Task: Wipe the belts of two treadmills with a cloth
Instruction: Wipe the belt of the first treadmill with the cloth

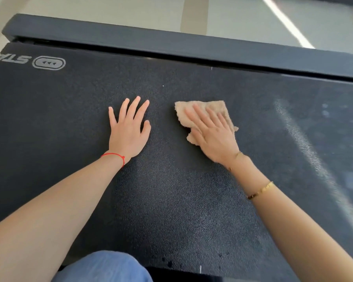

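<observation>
Head view. You are leaning over a dark, textured treadmill belt that fills most of the frame. Your left hand lies flat on the belt near its middle, palm down, fingers straight and spread, thumb out to the side; it holds nothing. A red string bracelet circles that wrist.

Your right hand lies just beside the left, apart from it, and presses down on a tan cloth. The fingers are extended and slightly spread across the cloth, not curled round it. The cloth is crumpled, lies on the belt toward the far side rail, and shows beyond the fingertips and to both sides of the hand. The hand is a little blurred. A gold bracelet sits on the right forearm, and a thinner band shows at the wrist.

The far side rail of the treadmill frame runs along the belt's far edge, dark and smooth. At the belt's far left corner you have a printed logo with lettering beside it, partly cut off by the frame edge. Toward the belt's right edge a pale streak runs along the surface, with faint round marks near it. A pale floor lies beyond the rail. A blue denim knee shows at the near edge.
</observation>
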A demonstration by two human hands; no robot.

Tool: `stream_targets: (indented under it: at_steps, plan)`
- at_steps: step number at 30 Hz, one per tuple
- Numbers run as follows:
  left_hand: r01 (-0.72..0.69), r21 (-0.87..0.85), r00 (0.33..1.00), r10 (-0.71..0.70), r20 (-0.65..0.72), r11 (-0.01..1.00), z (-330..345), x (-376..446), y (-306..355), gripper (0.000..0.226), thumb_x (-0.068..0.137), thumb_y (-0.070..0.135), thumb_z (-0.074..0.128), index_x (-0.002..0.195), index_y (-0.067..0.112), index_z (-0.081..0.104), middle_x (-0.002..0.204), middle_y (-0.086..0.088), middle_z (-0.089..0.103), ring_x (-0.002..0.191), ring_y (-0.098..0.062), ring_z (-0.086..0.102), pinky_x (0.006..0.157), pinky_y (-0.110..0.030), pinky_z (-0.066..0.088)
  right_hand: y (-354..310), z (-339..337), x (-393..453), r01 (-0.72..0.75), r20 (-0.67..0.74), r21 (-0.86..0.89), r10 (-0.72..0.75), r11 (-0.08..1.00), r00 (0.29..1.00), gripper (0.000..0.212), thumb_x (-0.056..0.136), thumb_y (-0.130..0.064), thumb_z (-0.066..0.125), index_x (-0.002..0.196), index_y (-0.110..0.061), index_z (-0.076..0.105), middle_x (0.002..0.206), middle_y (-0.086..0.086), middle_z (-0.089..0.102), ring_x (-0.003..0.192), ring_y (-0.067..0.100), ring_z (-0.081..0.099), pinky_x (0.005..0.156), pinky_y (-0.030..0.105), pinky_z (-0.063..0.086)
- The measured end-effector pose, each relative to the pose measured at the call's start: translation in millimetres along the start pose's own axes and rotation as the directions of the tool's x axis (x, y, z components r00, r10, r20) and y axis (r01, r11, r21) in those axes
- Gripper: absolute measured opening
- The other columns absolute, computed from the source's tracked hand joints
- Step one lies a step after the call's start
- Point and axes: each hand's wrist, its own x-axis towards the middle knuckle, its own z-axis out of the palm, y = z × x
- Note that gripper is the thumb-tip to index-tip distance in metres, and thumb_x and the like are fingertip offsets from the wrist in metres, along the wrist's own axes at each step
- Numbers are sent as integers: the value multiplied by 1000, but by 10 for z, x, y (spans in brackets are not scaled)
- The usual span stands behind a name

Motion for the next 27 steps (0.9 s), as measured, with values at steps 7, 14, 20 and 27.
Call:
stream_targets:
  at_steps: [7, 14, 20, 27]
  plan:
    - [0, -7, 1000, 0, -6, 1000, -3, 8, 12, 56, 102, 34, 35, 157, 28, 25, 164, 0, 23, 153, -25, 14, 119, -65, 7, 197, -111, 351, 3, -13, -26, -3, 1000, 1000, 55, 106, -40, 28, 157, -32, 8, 164, -6, 15, 151, 27, 12, 122, 46, 5]
    - [4, -5, 1000, -4, -4, 1000, -1, 16, 9, 57, 101, 35, 34, 157, 29, 25, 164, 2, 22, 153, -24, 13, 119, -65, 7, 153, -147, 215, 25, -96, 170, -8, 985, 995, 68, 99, -50, 45, 157, -24, 19, 159, -6, 29, 149, 19, 14, 123, 44, 6]
    - [6, -5, 1000, -6, -1, 1000, 12, 24, 7, 58, 101, 36, 34, 157, 29, 24, 164, 1, 22, 153, -24, 13, 119, -65, 8, 230, -305, 478, -61, -262, 152, 100, 986, 960, 37, 105, -28, 41, 139, -19, 53, 145, -4, 51, 134, 23, 42, 111, 42, 27]
    - [8, 7, 1000, -8, 2, 1000, 16, 23, -1, 58, 100, 37, 33, 157, 30, 23, 164, 1, 22, 153, -24, 14, 120, -65, 8, 292, -344, 730, -114, -199, -38, 105, 993, 974, 32, 102, -32, 47, 125, -17, 63, 118, 6, 63, 118, 31, 46, 105, 40, 27]
